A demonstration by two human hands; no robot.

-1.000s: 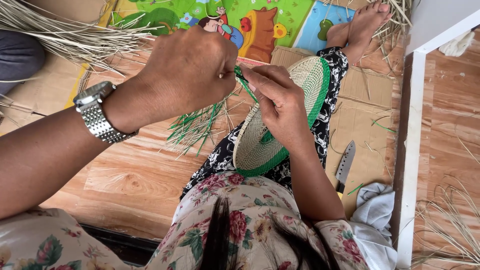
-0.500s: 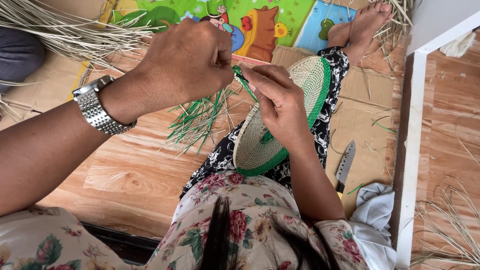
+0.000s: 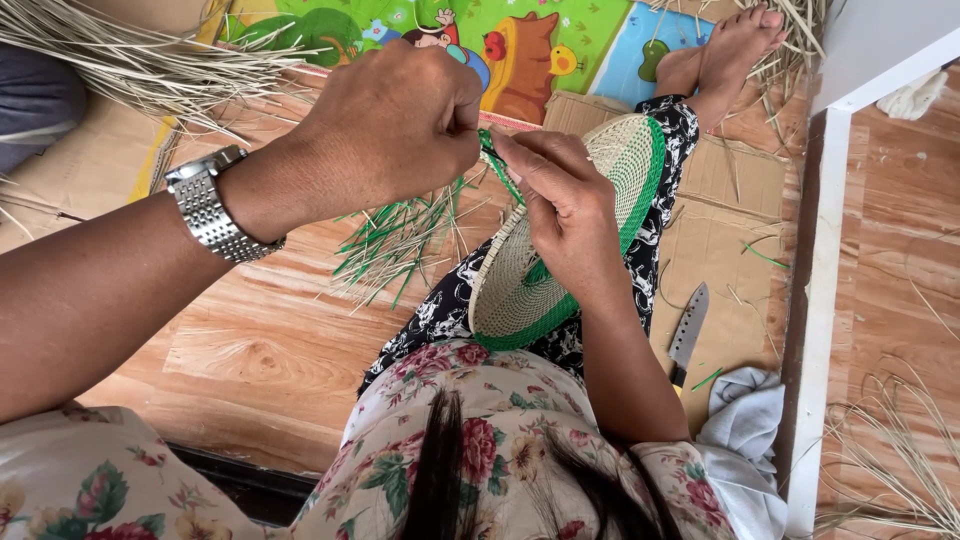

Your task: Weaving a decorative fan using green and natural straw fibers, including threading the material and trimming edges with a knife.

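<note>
Left hand [image 3: 395,125], closed into a loose fist with thumb and forefinger pinching a green strand [image 3: 497,160], is drawing it taut just beside the right hand [image 3: 560,215]; compared with a second ago this fist is sitting slightly higher and nearer the right fingers, and the wristwatch [image 3: 215,215] has shifted with it, which suggests the strand is being pulled snug against the rim. Right hand, fingers pressed together and curved, is gripping the upper edge of the round woven mat [image 3: 560,270], a pale coiled disc with a green border, which is resting tilted on the person's lap over the black-and-white patterned trousers [image 3: 440,310]. Below the left hand, a loose bundle of green and pale fibre strips [image 3: 395,245] is lying on the wooden floor [image 3: 250,340]; it appears barely displaced between frames. Beyond the left hand, a larger sheaf of pale straw [image 3: 140,60] is spreading over cardboard, next to a colourful play mat [image 3: 530,40]. To the right of the right forearm, a knife [image 3: 688,330] is lying on flattened cardboard [image 3: 730,230], blade pointing away, close to a white cloth [image 3: 750,420]; it is apart from both hands. A white door sill [image 3: 820,250] is bounding the working area on that side. Open room is lying mainly to the left of the left hand, over bare floor, whereas the right side is being crowded by the knife and sill.
</note>
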